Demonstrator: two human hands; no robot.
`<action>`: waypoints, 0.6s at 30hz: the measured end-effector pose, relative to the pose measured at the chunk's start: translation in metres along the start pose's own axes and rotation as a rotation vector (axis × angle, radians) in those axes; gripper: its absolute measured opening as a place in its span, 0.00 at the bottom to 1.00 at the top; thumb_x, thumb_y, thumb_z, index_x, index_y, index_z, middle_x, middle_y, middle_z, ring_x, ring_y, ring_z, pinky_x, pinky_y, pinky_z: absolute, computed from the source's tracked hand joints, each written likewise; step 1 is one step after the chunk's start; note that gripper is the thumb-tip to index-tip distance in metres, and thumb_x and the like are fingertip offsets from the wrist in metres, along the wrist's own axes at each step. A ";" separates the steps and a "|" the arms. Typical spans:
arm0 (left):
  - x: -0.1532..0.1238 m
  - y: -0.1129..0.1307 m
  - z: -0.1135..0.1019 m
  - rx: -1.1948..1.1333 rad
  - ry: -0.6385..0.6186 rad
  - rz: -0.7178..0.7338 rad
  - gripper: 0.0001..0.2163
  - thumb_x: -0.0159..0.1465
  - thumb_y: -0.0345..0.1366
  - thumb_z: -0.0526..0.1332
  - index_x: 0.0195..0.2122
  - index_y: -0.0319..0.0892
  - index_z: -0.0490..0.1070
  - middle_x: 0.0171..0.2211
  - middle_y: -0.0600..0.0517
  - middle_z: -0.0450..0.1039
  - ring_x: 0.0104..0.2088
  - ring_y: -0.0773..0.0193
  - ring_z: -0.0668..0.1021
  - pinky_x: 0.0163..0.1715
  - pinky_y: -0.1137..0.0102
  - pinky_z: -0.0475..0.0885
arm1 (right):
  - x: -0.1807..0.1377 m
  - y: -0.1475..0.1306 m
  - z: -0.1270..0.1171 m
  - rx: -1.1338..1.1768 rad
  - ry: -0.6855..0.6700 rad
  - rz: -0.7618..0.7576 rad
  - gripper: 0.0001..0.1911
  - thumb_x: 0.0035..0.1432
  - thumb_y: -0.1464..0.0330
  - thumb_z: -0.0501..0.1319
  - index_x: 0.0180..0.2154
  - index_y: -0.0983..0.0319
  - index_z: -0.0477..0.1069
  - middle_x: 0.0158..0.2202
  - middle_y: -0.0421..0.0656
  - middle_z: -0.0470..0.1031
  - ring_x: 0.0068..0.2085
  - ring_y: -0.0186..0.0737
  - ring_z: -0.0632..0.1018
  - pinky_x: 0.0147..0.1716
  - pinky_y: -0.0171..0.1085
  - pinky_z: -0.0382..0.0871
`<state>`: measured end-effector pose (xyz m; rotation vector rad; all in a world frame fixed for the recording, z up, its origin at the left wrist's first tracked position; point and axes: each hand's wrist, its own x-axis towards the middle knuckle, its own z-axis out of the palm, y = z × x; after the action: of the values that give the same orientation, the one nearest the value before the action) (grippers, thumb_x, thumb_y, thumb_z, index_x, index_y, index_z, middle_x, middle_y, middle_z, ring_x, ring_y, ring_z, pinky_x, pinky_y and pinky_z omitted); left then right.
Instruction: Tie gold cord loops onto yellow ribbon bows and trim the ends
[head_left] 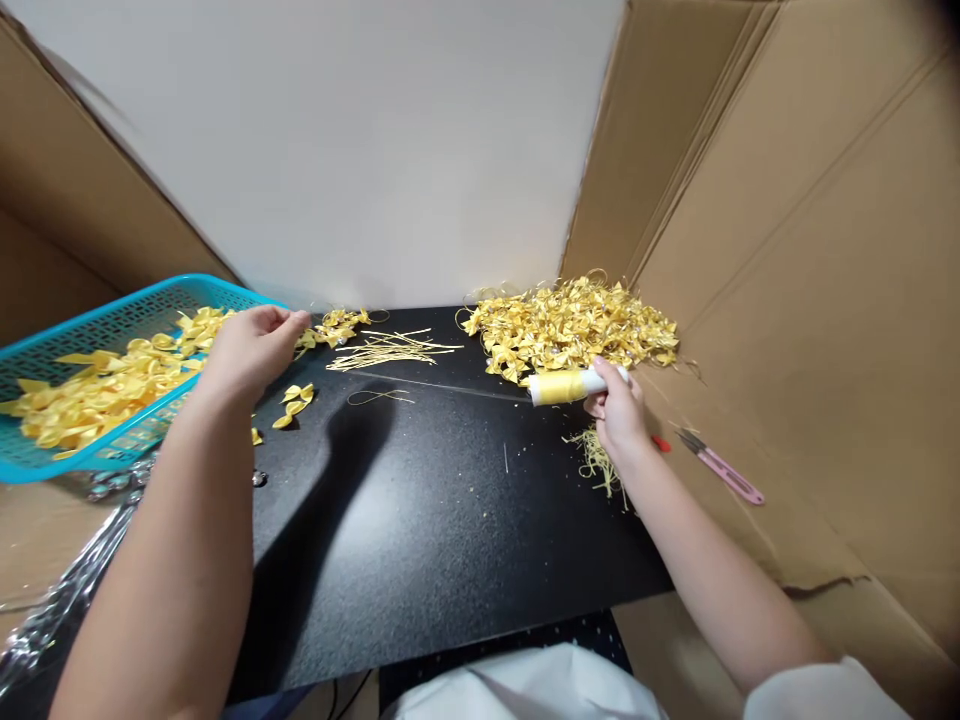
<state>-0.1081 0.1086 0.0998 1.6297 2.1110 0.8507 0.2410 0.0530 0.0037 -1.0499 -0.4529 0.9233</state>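
Observation:
My left hand [251, 350] reaches to the rim of a turquoise basket [45, 345] full of yellow ribbon bows [97, 385]; its fingers are curled together, and what they hold, if anything, is hidden. My right hand [619, 405] grips a spool of yellow thread [566, 385] lying on its side on the black table [420, 520]. A thin line of thread [450, 385] runs left from the spool. Just behind the spool lies a big heap of yellow bows [574, 325].
Cut yellow ribbon strips [390, 350] and a few loose bows [296, 400] lie mid-table. Pink thread snips [724, 470] rest on cardboard at the right, and thread scraps [596, 460] under my wrist. Cardboard walls [810, 250] stand on both sides, a white wall behind.

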 end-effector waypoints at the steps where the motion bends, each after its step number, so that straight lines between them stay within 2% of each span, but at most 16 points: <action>1: 0.003 -0.004 -0.005 0.184 -0.003 0.009 0.10 0.61 0.38 0.59 0.25 0.42 0.65 0.18 0.58 0.58 0.24 0.66 0.63 0.26 0.73 0.55 | 0.000 0.000 0.000 0.000 0.000 0.002 0.23 0.31 0.62 0.75 0.23 0.61 0.63 0.16 0.28 0.59 0.15 0.21 0.56 0.09 0.23 0.46; 4: 0.009 -0.013 -0.018 0.500 -0.212 0.041 0.13 0.59 0.44 0.61 0.22 0.41 0.68 0.20 0.54 0.63 0.26 0.63 0.66 0.28 0.71 0.57 | -0.002 0.001 0.000 0.000 -0.015 0.021 0.22 0.32 0.63 0.74 0.22 0.61 0.62 0.16 0.28 0.59 0.15 0.21 0.55 0.09 0.23 0.45; 6: 0.006 -0.010 -0.021 0.541 -0.343 0.091 0.17 0.59 0.50 0.59 0.25 0.41 0.72 0.24 0.52 0.69 0.28 0.60 0.69 0.31 0.70 0.60 | -0.003 0.002 0.001 0.004 -0.044 0.044 0.22 0.33 0.62 0.74 0.22 0.61 0.61 0.15 0.28 0.59 0.15 0.21 0.54 0.09 0.23 0.44; 8: -0.006 0.002 -0.012 0.454 -0.400 0.214 0.18 0.60 0.52 0.58 0.36 0.42 0.75 0.33 0.50 0.75 0.34 0.58 0.73 0.36 0.68 0.63 | -0.005 0.003 0.001 0.011 -0.087 0.071 0.22 0.33 0.62 0.74 0.22 0.61 0.61 0.16 0.29 0.59 0.15 0.22 0.55 0.08 0.23 0.44; 10: -0.025 0.020 0.011 0.291 -0.503 0.364 0.21 0.61 0.52 0.58 0.47 0.43 0.73 0.42 0.48 0.76 0.38 0.58 0.75 0.39 0.67 0.65 | -0.007 0.004 0.002 0.018 -0.133 0.103 0.23 0.34 0.60 0.73 0.22 0.61 0.61 0.16 0.29 0.59 0.15 0.22 0.55 0.08 0.23 0.45; 12: -0.049 0.039 0.047 0.043 -0.649 0.534 0.25 0.59 0.50 0.60 0.54 0.42 0.68 0.48 0.45 0.74 0.40 0.59 0.75 0.40 0.67 0.67 | -0.008 0.006 0.002 0.019 -0.176 0.136 0.23 0.35 0.59 0.73 0.22 0.61 0.60 0.16 0.29 0.58 0.15 0.23 0.56 0.08 0.23 0.46; 14: -0.071 0.052 0.086 -0.169 -0.806 0.583 0.28 0.59 0.47 0.62 0.58 0.39 0.64 0.43 0.45 0.74 0.36 0.61 0.74 0.35 0.68 0.68 | -0.008 0.008 0.001 0.015 -0.211 0.165 0.23 0.35 0.59 0.73 0.22 0.61 0.60 0.16 0.30 0.59 0.15 0.23 0.56 0.09 0.23 0.47; 16: -0.084 0.057 0.117 -0.317 -1.041 0.562 0.22 0.60 0.45 0.61 0.52 0.38 0.68 0.35 0.49 0.74 0.29 0.65 0.72 0.28 0.71 0.66 | -0.006 0.009 0.001 0.006 -0.234 0.183 0.23 0.35 0.61 0.74 0.21 0.61 0.59 0.16 0.30 0.59 0.15 0.22 0.56 0.09 0.23 0.48; 17: -0.087 0.057 0.126 -0.386 -1.152 0.542 0.17 0.61 0.45 0.58 0.45 0.38 0.71 0.32 0.51 0.73 0.28 0.66 0.71 0.27 0.72 0.65 | -0.006 0.009 0.000 0.000 -0.239 0.187 0.23 0.34 0.61 0.74 0.21 0.61 0.59 0.16 0.30 0.59 0.15 0.22 0.56 0.09 0.24 0.48; 18: -0.086 0.055 0.131 -0.438 -1.200 0.512 0.14 0.62 0.45 0.58 0.37 0.38 0.72 0.27 0.53 0.70 0.25 0.68 0.69 0.25 0.73 0.63 | -0.005 0.009 0.000 -0.005 -0.239 0.190 0.23 0.34 0.61 0.73 0.21 0.60 0.59 0.15 0.30 0.59 0.14 0.22 0.55 0.09 0.24 0.47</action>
<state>0.0361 0.0681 0.0276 1.7474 0.6609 0.2422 0.2348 0.0504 -0.0038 -1.0029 -0.5594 1.2248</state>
